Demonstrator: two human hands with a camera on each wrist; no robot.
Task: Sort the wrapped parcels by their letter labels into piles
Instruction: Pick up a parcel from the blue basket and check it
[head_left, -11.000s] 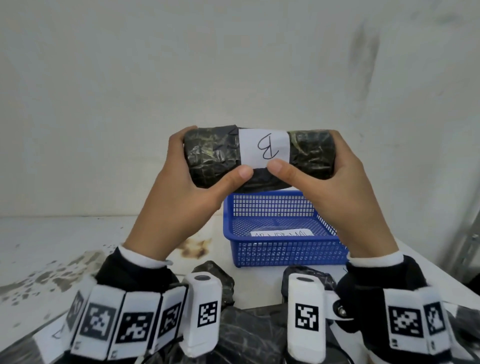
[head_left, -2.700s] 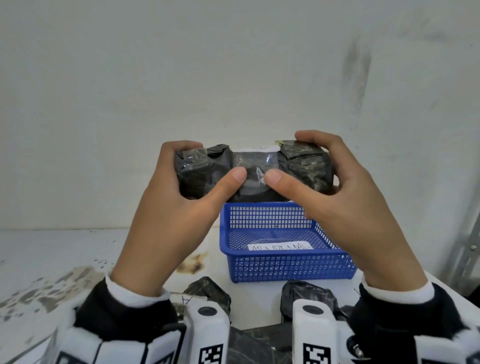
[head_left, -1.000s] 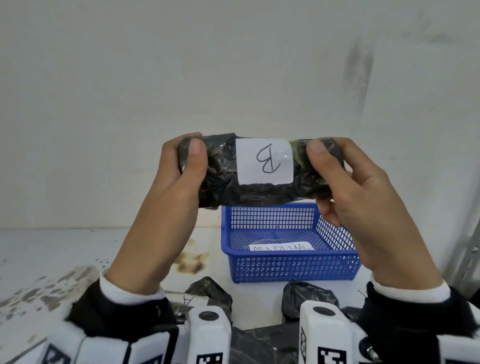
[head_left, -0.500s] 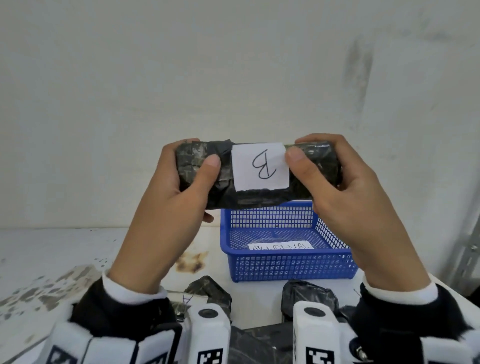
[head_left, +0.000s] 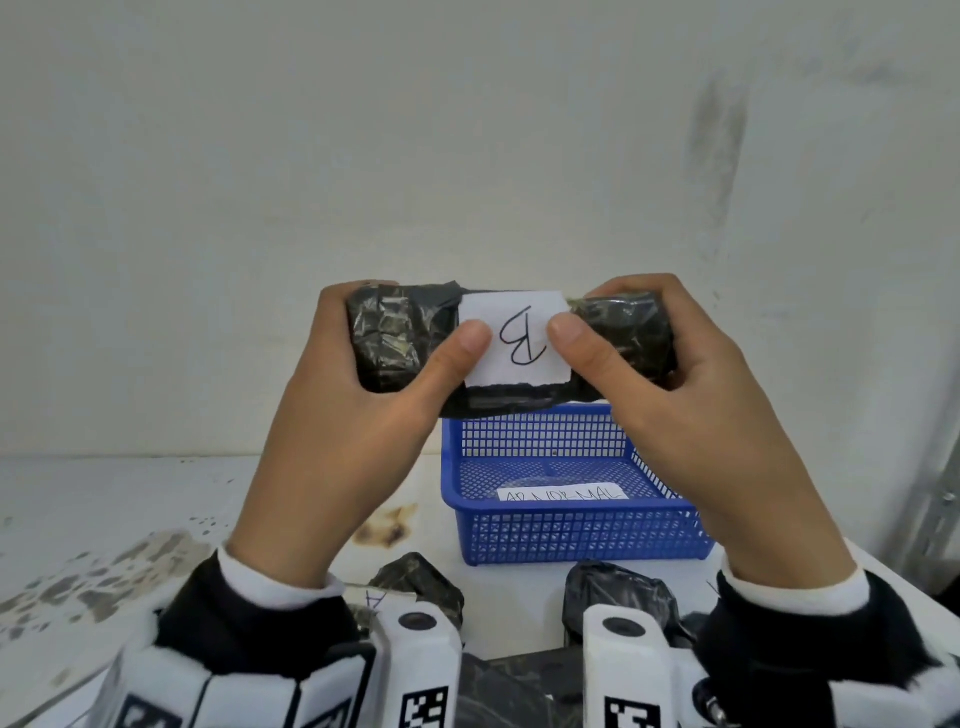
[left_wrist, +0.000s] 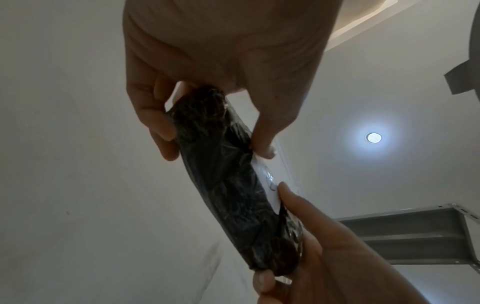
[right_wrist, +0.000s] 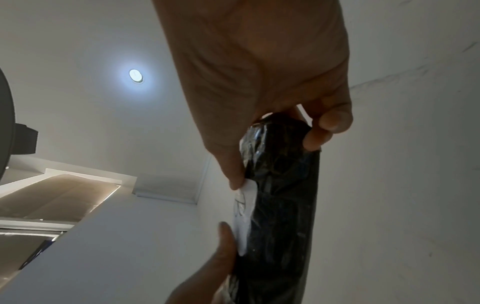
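A black plastic-wrapped parcel (head_left: 395, 332) with a white label marked "B" (head_left: 517, 340) is held up level in front of the wall. My left hand (head_left: 353, 415) grips its left end, thumb on the label's left edge. My right hand (head_left: 691, 405) grips the right end, thumb on the label's right edge. The left wrist view shows the parcel (left_wrist: 228, 185) between both hands, and the right wrist view shows the parcel (right_wrist: 283, 205) with the label (right_wrist: 244, 207) on its side. More black parcels (head_left: 421, 582) (head_left: 618, 592) lie on the table below, one with an "A" label (head_left: 375, 600).
A blue mesh basket (head_left: 571, 535) with a paper slip (head_left: 563, 493) inside stands on the white table (head_left: 104, 499) under the held parcel. A metal shelf frame (head_left: 935, 467) rises at the right edge. The white wall is close behind.
Both thumbs have slid inward onto the edges of the "B" label. The parcel stays at about the same height, label facing me.
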